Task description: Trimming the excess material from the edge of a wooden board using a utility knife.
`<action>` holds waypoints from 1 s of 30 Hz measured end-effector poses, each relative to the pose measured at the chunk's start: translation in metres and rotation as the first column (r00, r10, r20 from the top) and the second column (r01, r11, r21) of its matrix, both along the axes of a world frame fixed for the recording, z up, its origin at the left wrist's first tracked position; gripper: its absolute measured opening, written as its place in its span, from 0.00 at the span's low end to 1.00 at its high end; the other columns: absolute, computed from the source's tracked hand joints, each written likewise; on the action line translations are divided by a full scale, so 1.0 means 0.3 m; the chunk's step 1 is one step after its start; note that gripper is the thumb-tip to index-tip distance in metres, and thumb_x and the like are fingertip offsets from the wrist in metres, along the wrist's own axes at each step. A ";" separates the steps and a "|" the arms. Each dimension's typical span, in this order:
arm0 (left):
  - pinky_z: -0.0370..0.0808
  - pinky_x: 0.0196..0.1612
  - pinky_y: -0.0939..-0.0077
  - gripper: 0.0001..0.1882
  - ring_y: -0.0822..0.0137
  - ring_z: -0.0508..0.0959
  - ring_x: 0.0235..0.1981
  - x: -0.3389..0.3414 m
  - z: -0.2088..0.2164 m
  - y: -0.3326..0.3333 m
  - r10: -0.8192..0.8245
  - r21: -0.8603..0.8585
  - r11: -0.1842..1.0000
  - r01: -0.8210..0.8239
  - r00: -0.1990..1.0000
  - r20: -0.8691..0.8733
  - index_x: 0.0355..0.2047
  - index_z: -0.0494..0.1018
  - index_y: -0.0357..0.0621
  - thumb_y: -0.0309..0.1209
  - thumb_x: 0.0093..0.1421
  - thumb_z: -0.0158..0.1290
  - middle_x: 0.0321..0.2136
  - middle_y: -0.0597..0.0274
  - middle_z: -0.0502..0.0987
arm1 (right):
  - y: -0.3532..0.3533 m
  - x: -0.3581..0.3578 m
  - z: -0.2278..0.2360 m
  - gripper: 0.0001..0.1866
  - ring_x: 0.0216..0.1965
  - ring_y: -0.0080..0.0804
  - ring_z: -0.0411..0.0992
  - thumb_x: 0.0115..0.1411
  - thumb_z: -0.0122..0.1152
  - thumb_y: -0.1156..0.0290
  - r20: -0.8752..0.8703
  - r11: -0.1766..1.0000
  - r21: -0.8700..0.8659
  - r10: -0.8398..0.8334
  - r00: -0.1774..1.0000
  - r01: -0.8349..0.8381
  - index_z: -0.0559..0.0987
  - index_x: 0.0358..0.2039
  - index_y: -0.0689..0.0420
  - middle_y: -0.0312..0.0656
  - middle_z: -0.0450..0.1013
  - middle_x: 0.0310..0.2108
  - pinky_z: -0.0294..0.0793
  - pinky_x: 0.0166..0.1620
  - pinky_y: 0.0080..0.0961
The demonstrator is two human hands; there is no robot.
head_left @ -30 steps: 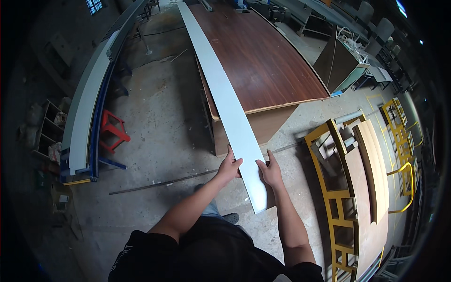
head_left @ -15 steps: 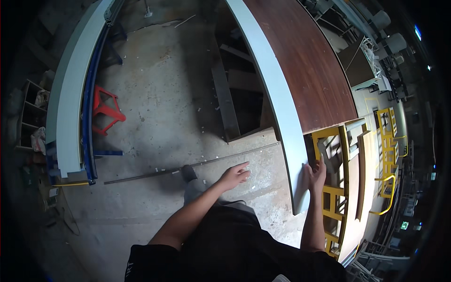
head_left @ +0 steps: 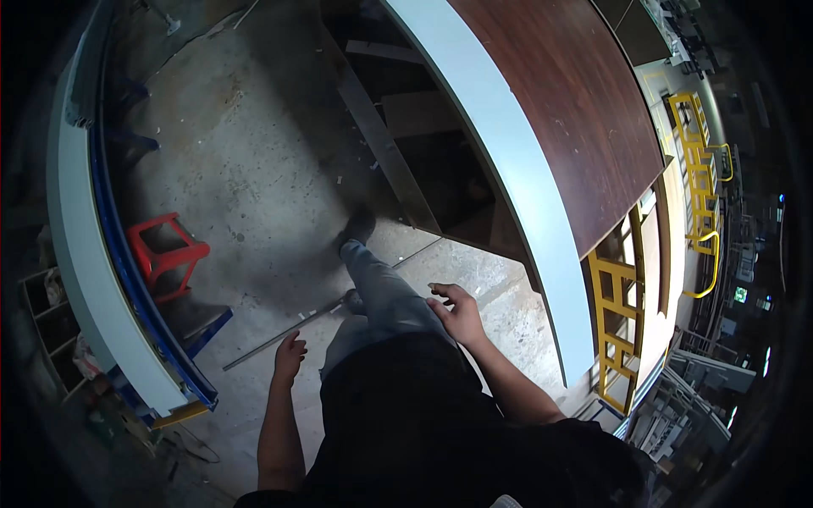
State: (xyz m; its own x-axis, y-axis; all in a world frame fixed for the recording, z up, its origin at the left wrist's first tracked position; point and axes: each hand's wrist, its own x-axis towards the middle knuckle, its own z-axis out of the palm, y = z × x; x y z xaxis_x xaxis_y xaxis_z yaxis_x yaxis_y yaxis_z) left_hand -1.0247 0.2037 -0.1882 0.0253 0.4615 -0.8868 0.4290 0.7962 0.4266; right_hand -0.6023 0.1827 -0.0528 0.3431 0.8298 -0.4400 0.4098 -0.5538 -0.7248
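A long, narrow, blue-white panel (head_left: 525, 161), smooth and flat-faced, is laid along the left edge of a reddish-brown wood-grain tabletop (head_left: 567, 93), its outline bowed by the lens. Its long axis is aligned with the table, from the upper middle of the view to the lower right, and its squared near end is seen to jut past the tabletop's near corner, pointed toward the person's right side. The panel is touched by neither hand. The right hand (head_left: 460, 313) is held to the left of it, thumb and fingers apart and lightly bent, with nothing seen in its grasp. The left hand (head_left: 290, 357) is lowered well apart from the panel, its fingers loosely curled around nothing visible. Beneath the tabletop a dark, hollow frame (head_left: 368, 118) is exposed. To the right, a yellow frame (head_left: 616, 339) with squared openings is seen. On the rough, speckled concrete floor (head_left: 220, 152) a thin straight bar (head_left: 271, 343) is crossed by the legs in denim, and farther left a red plastic stool (head_left: 178, 252) is placed beside a blue rail (head_left: 127, 245), along which a long pale board (head_left: 93, 254) is laid
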 end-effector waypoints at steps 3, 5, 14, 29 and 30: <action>0.76 0.41 0.72 0.28 0.67 0.79 0.38 -0.092 0.020 0.060 0.169 -0.036 0.985 -0.171 0.984 -0.065 0.64 0.65 0.43 0.36 0.65 0.52 0.42 0.59 0.78 | 0.229 0.040 -0.293 0.19 0.43 0.35 0.79 0.62 0.66 0.63 -0.119 0.975 -0.080 -0.217 0.969 0.209 0.80 0.49 0.62 0.49 0.79 0.40 0.78 0.44 0.28; 0.75 0.48 0.66 0.28 0.64 0.78 0.43 -0.117 0.079 0.108 0.260 -0.100 0.956 -0.276 0.955 -0.145 0.66 0.61 0.44 0.36 0.67 0.49 0.46 0.57 0.76 | 0.401 0.132 -0.586 0.21 0.47 0.42 0.78 0.62 0.64 0.61 -0.112 0.923 -0.175 -0.363 0.925 0.342 0.79 0.49 0.63 0.52 0.80 0.41 0.73 0.53 0.35; 0.64 0.61 0.46 0.31 0.58 0.75 0.53 -0.553 0.231 0.185 -0.326 -0.248 0.925 0.288 0.937 -0.128 0.69 0.59 0.57 0.49 0.68 0.49 0.59 0.56 0.73 | 0.839 0.494 -1.438 0.16 0.44 0.43 0.77 0.67 0.55 0.63 0.511 0.810 0.315 -0.583 0.631 0.494 0.77 0.47 0.62 0.51 0.76 0.43 0.78 0.45 0.41; 0.75 0.41 0.75 0.18 0.70 0.78 0.34 0.428 0.414 1.830 -0.965 0.150 0.235 0.960 0.249 -0.081 0.54 0.74 0.38 0.34 0.67 0.52 0.35 0.58 0.80 | 0.757 -0.085 -0.194 0.17 0.22 0.28 0.76 0.65 0.60 0.73 -0.807 0.544 -0.313 -0.584 0.084 0.779 0.67 0.50 0.60 0.41 0.73 0.32 0.78 0.26 0.27; 0.76 0.40 0.76 0.18 0.71 0.79 0.33 0.563 0.432 1.821 -0.966 0.194 0.258 0.947 0.257 0.031 0.56 0.73 0.41 0.32 0.68 0.51 0.32 0.60 0.80 | 0.745 -0.143 -0.055 0.17 0.22 0.26 0.76 0.64 0.60 0.73 -0.829 0.571 -0.275 -0.549 0.110 0.774 0.67 0.51 0.59 0.40 0.73 0.31 0.79 0.26 0.27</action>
